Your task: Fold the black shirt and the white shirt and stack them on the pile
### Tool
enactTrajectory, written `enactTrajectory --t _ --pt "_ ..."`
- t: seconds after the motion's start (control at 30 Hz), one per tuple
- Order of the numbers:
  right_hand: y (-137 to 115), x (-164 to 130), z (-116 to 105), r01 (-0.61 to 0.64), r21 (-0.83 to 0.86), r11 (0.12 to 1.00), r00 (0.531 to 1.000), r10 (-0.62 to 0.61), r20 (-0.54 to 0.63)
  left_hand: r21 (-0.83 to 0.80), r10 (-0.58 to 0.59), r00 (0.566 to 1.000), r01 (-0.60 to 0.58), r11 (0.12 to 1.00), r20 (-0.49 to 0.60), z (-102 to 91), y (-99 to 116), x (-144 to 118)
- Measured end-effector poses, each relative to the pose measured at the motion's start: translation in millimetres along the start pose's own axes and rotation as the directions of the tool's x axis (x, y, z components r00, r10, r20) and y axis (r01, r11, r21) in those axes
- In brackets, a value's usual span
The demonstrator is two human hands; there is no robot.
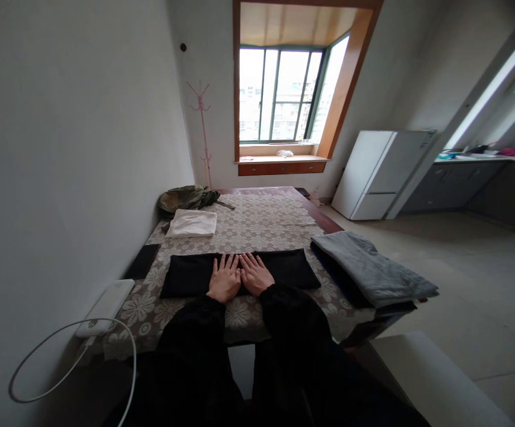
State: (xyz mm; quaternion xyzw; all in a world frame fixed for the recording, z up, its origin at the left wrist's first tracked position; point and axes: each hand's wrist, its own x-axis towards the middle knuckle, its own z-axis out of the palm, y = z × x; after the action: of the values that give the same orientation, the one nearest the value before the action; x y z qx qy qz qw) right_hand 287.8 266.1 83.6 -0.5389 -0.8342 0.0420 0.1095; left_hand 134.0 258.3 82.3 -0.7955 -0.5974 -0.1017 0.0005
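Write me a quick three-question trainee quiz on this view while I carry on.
1. True or false: the left hand and the right hand both rest on the folded black cloth.
2. Which lies at the right edge of the table? A: white power bank; B: folded gray cloth; C: pink coat stand.
3. Fill in: the folded white cloth lies between the folded black cloth and the olive-green ____.

Key: 1. True. 2. B. 3. Bag.

Two hands (225, 281) (256, 274), one black cloth (289, 270). From the hands: one bag (184, 200) at eleven o'clock, one fridge (382, 172) at two, one gray cloth (375, 267) at three.
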Motion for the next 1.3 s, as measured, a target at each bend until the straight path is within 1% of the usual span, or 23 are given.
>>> enactTrajectory --t 0.27,0.47,1.0,1.1,1.17,1.3 --pt "-0.5 3.2 7.3 -0.066 -0.011 0.998 0.998 0.066 -0.018 -0.008 -0.007 1.0 0.007 1.0 -0.01 -1.4 0.7 -0.4" --pt "-1.8 2.9 7.2 -0.103 -0.01 0.995 0.994 0.103 -0.034 -0.013 -0.012 1.0 0.012 1.0 -0.005 -2.7 0.8 -0.3" --pt "-1.1 2.1 5.7 -0.102 -0.011 0.995 0.995 0.102 -0.022 -0.026 -0.013 1.0 0.014 1.0 0.021 -3.7 -0.7 1.4" --pt "0.2 1.9 5.1 -0.112 -0.004 0.994 0.993 0.112 -0.031 -0.03 -0.015 1.0 0.015 0.999 0.021 -3.0 -4.5 1.8" --pt "3.3 1.4 5.2 -0.134 0.001 0.991 0.99 0.134 -0.039 -0.029 -0.038 0.999 0.039 0.999 0.013 -3.0 -9.0 1.5" --pt "18.9 -3.6 4.9 -0.183 -0.003 0.983 0.982 0.183 -0.057 -0.02 -0.09 0.996 0.09 0.996 0.008 -7.3 -25.0 -2.0"
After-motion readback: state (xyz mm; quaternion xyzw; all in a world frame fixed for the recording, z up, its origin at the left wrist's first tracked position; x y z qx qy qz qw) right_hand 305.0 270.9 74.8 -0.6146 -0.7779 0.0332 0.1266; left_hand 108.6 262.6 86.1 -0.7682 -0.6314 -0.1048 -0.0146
